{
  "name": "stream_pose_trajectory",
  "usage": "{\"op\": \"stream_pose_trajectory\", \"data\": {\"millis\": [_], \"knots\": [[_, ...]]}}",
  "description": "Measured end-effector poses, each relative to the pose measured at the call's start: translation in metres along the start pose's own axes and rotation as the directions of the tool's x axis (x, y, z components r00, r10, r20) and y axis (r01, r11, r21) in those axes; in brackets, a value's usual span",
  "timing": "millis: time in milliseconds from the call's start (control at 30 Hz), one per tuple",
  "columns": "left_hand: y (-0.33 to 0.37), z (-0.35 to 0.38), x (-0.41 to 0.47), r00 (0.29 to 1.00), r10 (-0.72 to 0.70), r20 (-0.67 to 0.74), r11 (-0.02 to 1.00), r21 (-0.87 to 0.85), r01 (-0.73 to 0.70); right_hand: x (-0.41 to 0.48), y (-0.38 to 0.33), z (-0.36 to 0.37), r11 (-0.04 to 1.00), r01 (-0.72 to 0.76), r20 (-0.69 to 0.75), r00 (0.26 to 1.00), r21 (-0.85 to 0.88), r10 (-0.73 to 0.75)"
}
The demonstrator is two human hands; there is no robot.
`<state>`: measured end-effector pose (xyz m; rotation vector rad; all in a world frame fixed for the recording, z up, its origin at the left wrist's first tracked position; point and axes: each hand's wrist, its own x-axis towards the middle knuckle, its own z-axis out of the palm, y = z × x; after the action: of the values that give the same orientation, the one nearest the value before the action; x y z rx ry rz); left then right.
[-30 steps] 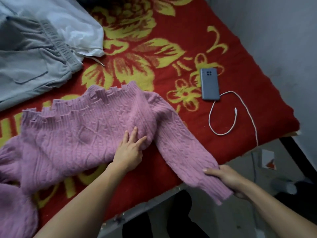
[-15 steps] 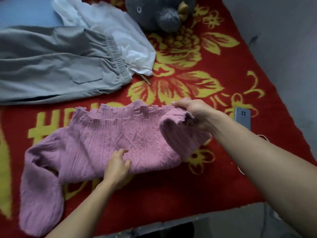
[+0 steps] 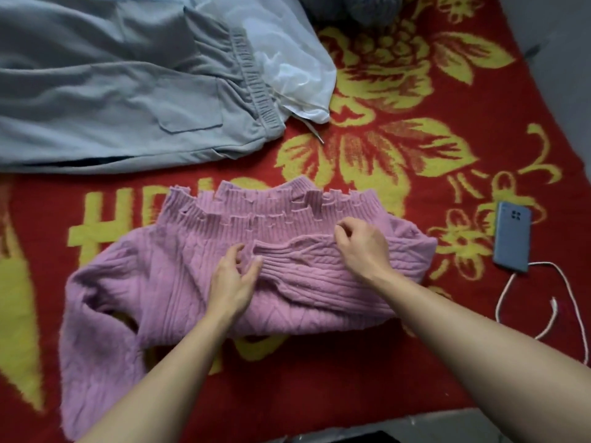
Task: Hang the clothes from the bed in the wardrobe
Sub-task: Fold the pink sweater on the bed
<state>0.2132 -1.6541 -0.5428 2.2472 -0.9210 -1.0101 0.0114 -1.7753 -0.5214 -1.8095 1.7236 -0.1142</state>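
A pink cable-knit sweater (image 3: 179, 282) lies flat on the red and yellow blanket (image 3: 415, 362), ribbed hem towards the far side. One sleeve is folded across its body; the other sleeve (image 3: 96, 346) trails down at the left. My left hand (image 3: 232, 282) curls its fingers and thumb around the cuff of the folded sleeve. Further along that sleeve, my right hand (image 3: 363, 246) rests on the knit with loosely bent fingers and holds nothing. Grey trousers (image 3: 112, 91) and a white garment (image 3: 287, 59) lie at the far left.
A blue-grey phone (image 3: 511, 239) lies at the right with a white cable (image 3: 543, 302) looping beside it. A grey plush toy (image 3: 361, 8) sits at the top edge. A grey wall (image 3: 559, 43) borders the bed on the right; the bed's near edge (image 3: 415, 423) runs along the bottom.
My right hand carried the sleeve from the bed's edge up and over onto the sweater's body, then let it down. My left hand shifted to the cuff. The view tilted further onto the bed.
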Motion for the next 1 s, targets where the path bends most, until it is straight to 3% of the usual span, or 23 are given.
{"op": "stream_pose_trajectory", "data": {"millis": [33,100,200,267,333,433,533,600,667,767,833,900,1000], "knots": [[0.003,0.012,0.0,0.998,-0.022,0.064,1.0,-0.005,0.022,-0.005,0.012,-0.003,0.995,0.038,-0.033,0.999,-0.087,-0.041],[0.009,0.032,0.0,0.993,-0.062,0.104,0.996,-0.058,0.068,-0.011,0.031,0.006,0.979,0.142,0.083,0.988,-0.144,-0.131],[0.012,0.028,0.002,0.991,-0.113,-0.067,0.983,-0.15,0.102,-0.022,0.037,0.031,0.91,0.357,0.218,0.925,-0.212,-0.311],[-0.003,0.008,0.001,0.955,-0.157,-0.251,0.985,-0.108,0.133,-0.027,0.027,0.048,0.846,0.468,0.261,0.876,-0.255,-0.406],[-0.033,-0.014,-0.006,0.927,-0.225,-0.299,0.973,-0.022,0.229,-0.032,0.021,0.07,0.788,0.535,0.378,0.827,-0.304,-0.416],[-0.071,-0.028,-0.018,0.956,-0.265,-0.126,0.964,-0.039,0.262,-0.035,0.015,0.092,0.705,0.581,0.477,0.793,-0.407,-0.378],[-0.088,-0.048,-0.018,0.951,-0.228,-0.21,0.973,-0.037,0.226,-0.032,0.007,0.089,0.667,0.591,0.572,0.767,-0.455,-0.29],[-0.099,-0.075,-0.023,0.902,-0.189,-0.389,0.973,0.047,0.224,-0.033,-0.006,0.078,0.681,0.567,0.539,0.79,-0.463,-0.291],[-0.119,-0.108,-0.03,0.83,-0.221,-0.511,0.951,0.075,0.3,-0.042,-0.035,0.072,0.69,0.58,0.368,0.812,-0.432,-0.452],[-0.166,-0.16,-0.039,0.755,-0.433,-0.492,0.853,0.048,0.52,-0.074,-0.086,0.091,0.696,0.68,0.221,0.733,-0.229,-0.643],[-0.196,-0.184,-0.04,0.751,-0.542,-0.378,0.803,0.031,0.595,-0.106,-0.122,0.122,0.76,0.637,0.354,0.745,-0.127,-0.565],[-0.219,-0.197,-0.038,0.771,-0.595,-0.227,0.799,-0.057,0.599,-0.136,-0.145,0.169,0.887,0.454,0.569,0.751,-0.078,-0.335],[-0.247,-0.204,-0.041,0.785,-0.619,0.031,0.754,-0.256,0.605,-0.183,-0.165,0.244,0.996,0.082,0.766,0.642,-0.037,-0.024]]}}
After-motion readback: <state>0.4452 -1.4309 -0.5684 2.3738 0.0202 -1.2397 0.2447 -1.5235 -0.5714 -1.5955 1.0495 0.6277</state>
